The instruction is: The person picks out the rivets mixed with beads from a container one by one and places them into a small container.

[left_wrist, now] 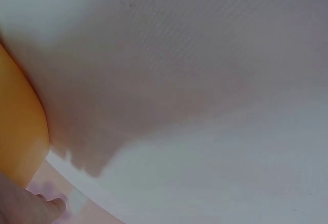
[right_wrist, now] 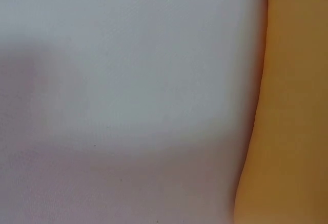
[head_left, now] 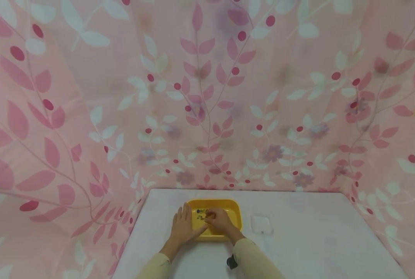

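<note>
Head camera faces forward and down from the near side, well above the bench (head_left: 308,232). Both wrist cameras view its surface from close by; all three share the yellow tray (head_left: 214,238).

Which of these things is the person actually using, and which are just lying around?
Seemingly in use:
- yellow tray, with the left hand at its left edge
- small dark bits in the tray, near the right hand

Apparently not in use:
- clear square item right of the tray, untouched
- flowery cloth behind, just backdrop
</note>
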